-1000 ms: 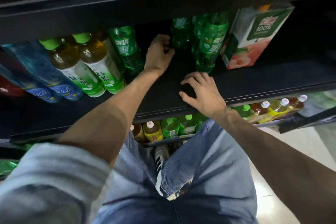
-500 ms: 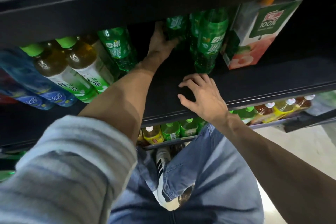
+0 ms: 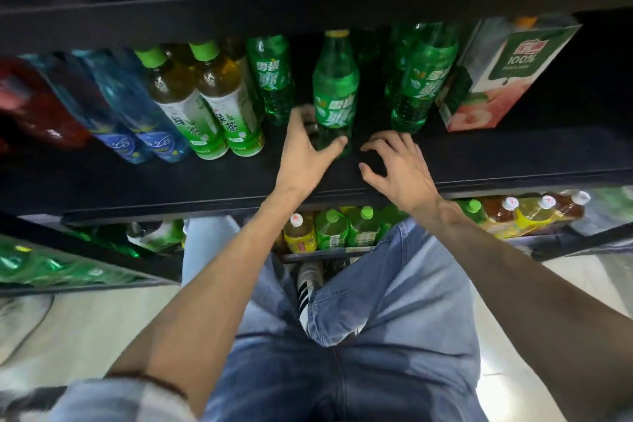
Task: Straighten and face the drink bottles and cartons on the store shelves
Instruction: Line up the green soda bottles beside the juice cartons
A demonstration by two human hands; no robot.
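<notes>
fingers and thumb of the left hand (image 3: 303, 154) curl round the lower part of a green soda bottle (image 3: 335, 92), the thumb crossing its front near the base and the fingers wrapped behind its left side. that bottle stands on the black shelf (image 3: 212, 178), near the middle of the row, yellow cap up, its label facing outward. fingers of the right hand (image 3: 397, 168) are spread and bent, holding nothing, their tips resting on the shelf surface just right of the bottle's base; the thumb points toward the left hand.

to the right of the held bottle, across a dark gap, stands another green soda bottle (image 3: 424, 79), with more green bottles behind it. a peach juice carton (image 3: 503, 75) stands just beside that one, farther right. to the left of the held bottle stands a third green soda bottle (image 3: 272, 79), then two green tea bottles (image 3: 205, 99) with green caps, then blue water bottles (image 3: 133, 113), and a blurred red pack at the far left edge.

below the shelf front, a lower shelf holds small bottles (image 3: 332, 229) with green and white caps. both bare forearms reach up from the person's blue jeans (image 3: 376, 336).
</notes>
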